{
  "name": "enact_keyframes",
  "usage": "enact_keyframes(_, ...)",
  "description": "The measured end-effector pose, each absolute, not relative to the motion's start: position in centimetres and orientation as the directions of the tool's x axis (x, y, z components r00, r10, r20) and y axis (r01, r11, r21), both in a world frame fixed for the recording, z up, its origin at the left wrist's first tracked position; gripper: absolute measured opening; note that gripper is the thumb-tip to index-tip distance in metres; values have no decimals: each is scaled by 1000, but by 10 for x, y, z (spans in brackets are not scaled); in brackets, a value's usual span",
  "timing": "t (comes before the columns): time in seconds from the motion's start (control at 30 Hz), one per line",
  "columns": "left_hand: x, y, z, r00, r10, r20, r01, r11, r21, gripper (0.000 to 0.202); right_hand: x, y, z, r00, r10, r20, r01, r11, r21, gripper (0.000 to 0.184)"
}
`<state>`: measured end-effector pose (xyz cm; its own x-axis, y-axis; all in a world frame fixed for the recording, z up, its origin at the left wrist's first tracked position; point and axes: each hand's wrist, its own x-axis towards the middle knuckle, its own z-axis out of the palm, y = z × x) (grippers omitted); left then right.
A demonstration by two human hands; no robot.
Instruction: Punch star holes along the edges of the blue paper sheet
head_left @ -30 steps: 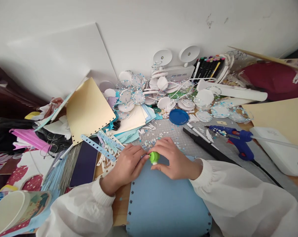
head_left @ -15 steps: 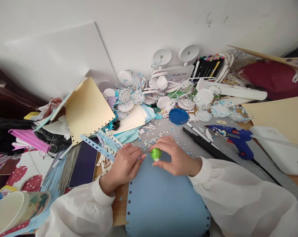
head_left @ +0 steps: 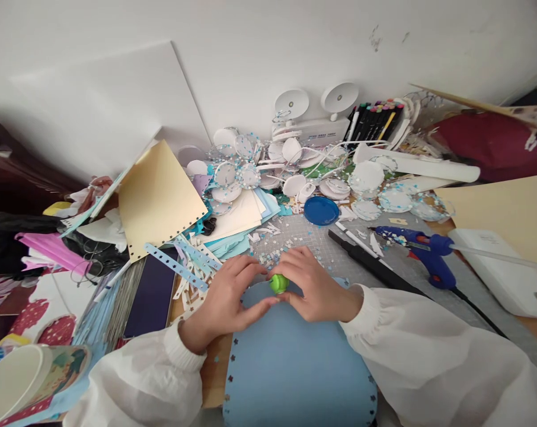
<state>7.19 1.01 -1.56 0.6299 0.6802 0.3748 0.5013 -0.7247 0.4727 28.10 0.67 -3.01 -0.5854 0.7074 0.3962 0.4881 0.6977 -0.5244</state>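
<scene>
A small green craft punch (head_left: 278, 284) sits at the far edge of a light blue sheet of paper (head_left: 299, 362). My right hand (head_left: 310, 284) grips it between thumb and fingers from the right. From the left, my left hand (head_left: 233, 299) closes round the same punch, its thumb at the near side and its index finger at the far side. Small dark flower-shaped holes run down both side edges of the sheet. The punch's underside and the paper's edge beneath it are hidden.
Paper scraps cover the grey cutting mat (head_left: 304, 237). A blue lid (head_left: 321, 210), a black pen-like tool (head_left: 375, 264) and a blue glue gun (head_left: 431, 249) lie right. Punched strips (head_left: 175, 265) and a cream sheet (head_left: 159, 201) are left. White discs (head_left: 366, 178) pile up behind.
My left hand has let go of the sheet's far left corner and moved to the punch, its thumb stretching right. The punch has turned and shifted slightly in my right hand.
</scene>
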Motion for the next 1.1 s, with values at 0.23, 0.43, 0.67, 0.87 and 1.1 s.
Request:
enact_keyframes(0.23,76,10,-23,639,672,373,539,-738,406,45,277,3,-31,-620,681,390,516,728,-451,11)
enact_keyframes(0.43,74,8,-25,684,583,439,486,-813,321,35,273,1,-32,-626,667,403,496,740,-453,11)
enact_keyframes(0.67,73,8,-26,728,538,424,456,-843,285,36,271,-1,-31,-607,660,443,454,745,-488,8)
enact_keyframes(0.87,72,8,-24,731,539,418,445,-842,307,33,270,-1,-33,-611,628,482,409,771,-488,10)
enact_keyframes(1.1,72,11,-26,650,624,434,452,-776,440,39,276,4,-34,-599,657,458,430,746,-508,16)
